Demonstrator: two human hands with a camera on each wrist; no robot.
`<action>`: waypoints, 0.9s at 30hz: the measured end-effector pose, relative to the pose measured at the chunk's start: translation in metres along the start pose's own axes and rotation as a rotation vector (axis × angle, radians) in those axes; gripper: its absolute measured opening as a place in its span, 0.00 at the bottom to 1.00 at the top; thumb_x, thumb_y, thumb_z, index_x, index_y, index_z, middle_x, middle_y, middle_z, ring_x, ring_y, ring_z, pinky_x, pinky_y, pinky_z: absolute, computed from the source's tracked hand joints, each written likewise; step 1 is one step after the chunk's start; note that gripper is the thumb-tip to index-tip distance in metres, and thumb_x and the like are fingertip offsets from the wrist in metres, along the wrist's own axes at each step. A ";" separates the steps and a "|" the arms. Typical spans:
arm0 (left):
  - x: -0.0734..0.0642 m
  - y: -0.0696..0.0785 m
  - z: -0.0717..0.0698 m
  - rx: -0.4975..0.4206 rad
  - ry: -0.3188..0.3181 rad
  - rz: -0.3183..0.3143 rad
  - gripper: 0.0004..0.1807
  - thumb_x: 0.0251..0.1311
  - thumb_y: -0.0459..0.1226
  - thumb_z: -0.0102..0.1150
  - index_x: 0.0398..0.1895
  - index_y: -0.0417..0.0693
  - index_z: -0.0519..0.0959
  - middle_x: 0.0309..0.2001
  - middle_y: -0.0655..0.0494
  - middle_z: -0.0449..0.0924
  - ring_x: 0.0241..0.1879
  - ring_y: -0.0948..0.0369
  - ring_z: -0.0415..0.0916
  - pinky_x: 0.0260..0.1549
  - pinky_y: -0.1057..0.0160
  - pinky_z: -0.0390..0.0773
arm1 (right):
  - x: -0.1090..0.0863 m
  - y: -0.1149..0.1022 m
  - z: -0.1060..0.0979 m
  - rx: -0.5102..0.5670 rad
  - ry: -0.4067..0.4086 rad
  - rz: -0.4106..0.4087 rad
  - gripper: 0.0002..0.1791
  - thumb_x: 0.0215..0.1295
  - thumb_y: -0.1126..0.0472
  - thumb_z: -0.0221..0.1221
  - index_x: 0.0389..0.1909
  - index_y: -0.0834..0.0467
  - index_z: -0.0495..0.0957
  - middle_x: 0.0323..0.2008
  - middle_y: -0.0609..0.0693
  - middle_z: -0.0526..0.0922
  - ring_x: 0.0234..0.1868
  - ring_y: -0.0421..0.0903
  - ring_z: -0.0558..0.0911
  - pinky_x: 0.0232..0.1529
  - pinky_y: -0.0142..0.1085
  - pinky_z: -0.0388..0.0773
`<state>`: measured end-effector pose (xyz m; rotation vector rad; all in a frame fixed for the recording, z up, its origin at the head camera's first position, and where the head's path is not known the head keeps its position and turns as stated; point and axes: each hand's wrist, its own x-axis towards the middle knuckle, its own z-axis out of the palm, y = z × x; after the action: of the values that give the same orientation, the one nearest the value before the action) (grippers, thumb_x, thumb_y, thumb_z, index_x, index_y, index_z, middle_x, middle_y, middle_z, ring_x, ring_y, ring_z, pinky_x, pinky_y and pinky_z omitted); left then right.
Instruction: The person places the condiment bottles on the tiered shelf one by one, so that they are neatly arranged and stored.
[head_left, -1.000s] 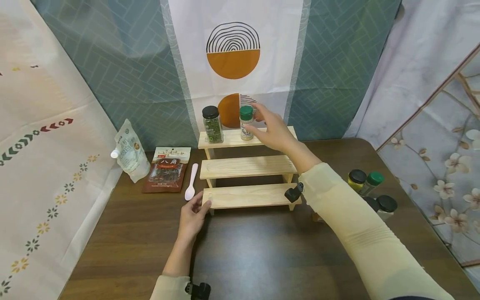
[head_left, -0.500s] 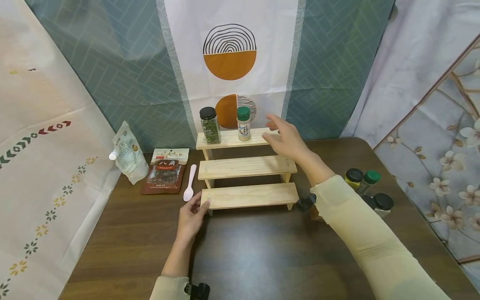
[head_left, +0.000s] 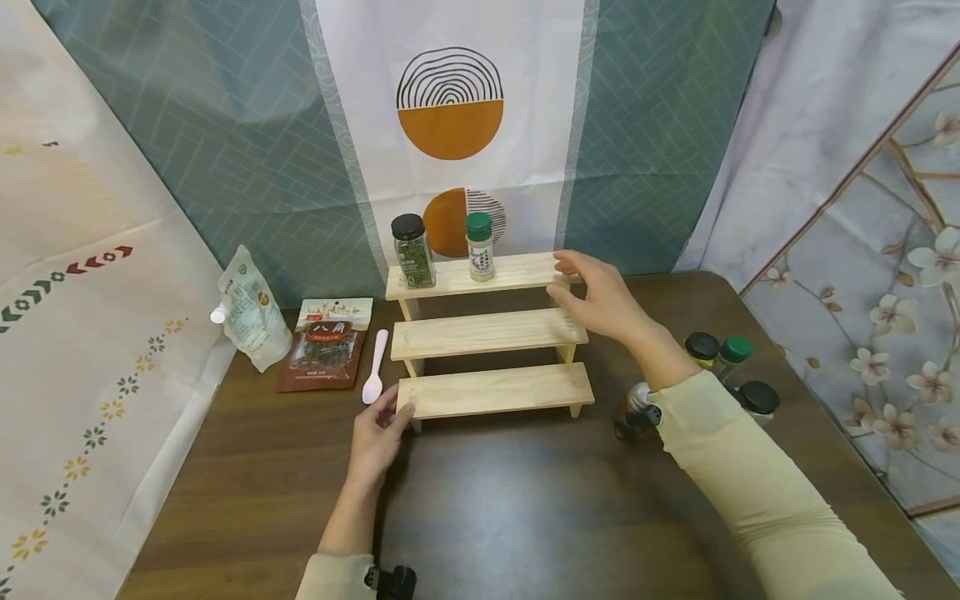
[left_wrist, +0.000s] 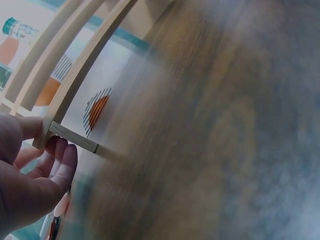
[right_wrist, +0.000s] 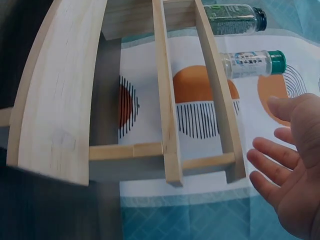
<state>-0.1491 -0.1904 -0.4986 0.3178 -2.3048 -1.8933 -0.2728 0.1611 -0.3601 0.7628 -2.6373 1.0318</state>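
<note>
A three-step wooden rack [head_left: 491,332] stands on the table. My left hand [head_left: 375,437] grips the left end of its lowest step, thumb on top and fingers around the end, as the left wrist view shows [left_wrist: 40,170]. On the top step stand a black-capped jar of green herbs [head_left: 414,254] and, to its right, a green-capped shaker bottle [head_left: 480,248]. My right hand [head_left: 600,296] is by the right end of the top step, fingers loosely bent and holding nothing. In the right wrist view this hand [right_wrist: 290,165] is apart from the shaker.
Left of the rack are a pink spoon [head_left: 377,367], a brown spice packet [head_left: 326,346] and a white spouted pouch [head_left: 255,312]. On the right stand several jars, including a green-capped one [head_left: 733,354] and a black-capped one [head_left: 757,400]. Another bottle [head_left: 637,398] is partly behind the right wrist.
My right hand has moved right, away from the green-capped shaker, which stays standing on the top step. The left hand keeps its grip on the rack; the head view has shifted slightly.
</note>
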 end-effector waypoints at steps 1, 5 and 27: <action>0.001 0.000 0.000 -0.005 0.001 0.003 0.26 0.67 0.32 0.65 0.67 0.34 0.74 0.48 0.35 0.79 0.38 0.64 0.78 0.35 0.76 0.78 | -0.001 0.001 -0.001 -0.007 0.011 -0.007 0.32 0.72 0.56 0.62 0.71 0.65 0.67 0.60 0.63 0.79 0.61 0.61 0.76 0.63 0.59 0.70; 0.002 0.000 0.001 -0.016 0.005 0.003 0.26 0.66 0.30 0.65 0.67 0.33 0.74 0.48 0.35 0.79 0.38 0.64 0.78 0.35 0.76 0.78 | -0.007 0.008 -0.007 -0.040 0.051 -0.030 0.31 0.71 0.59 0.64 0.70 0.66 0.68 0.59 0.64 0.79 0.61 0.61 0.77 0.64 0.58 0.70; 0.001 -0.002 0.001 -0.035 0.007 -0.013 0.26 0.67 0.31 0.64 0.67 0.34 0.73 0.49 0.34 0.79 0.38 0.66 0.79 0.36 0.76 0.80 | -0.058 0.049 -0.049 -0.098 0.081 0.045 0.26 0.71 0.58 0.63 0.64 0.66 0.73 0.57 0.65 0.80 0.58 0.63 0.78 0.60 0.61 0.71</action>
<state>-0.1504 -0.1896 -0.5005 0.3364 -2.2679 -1.9326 -0.2498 0.2472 -0.3734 0.6306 -2.6246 0.9170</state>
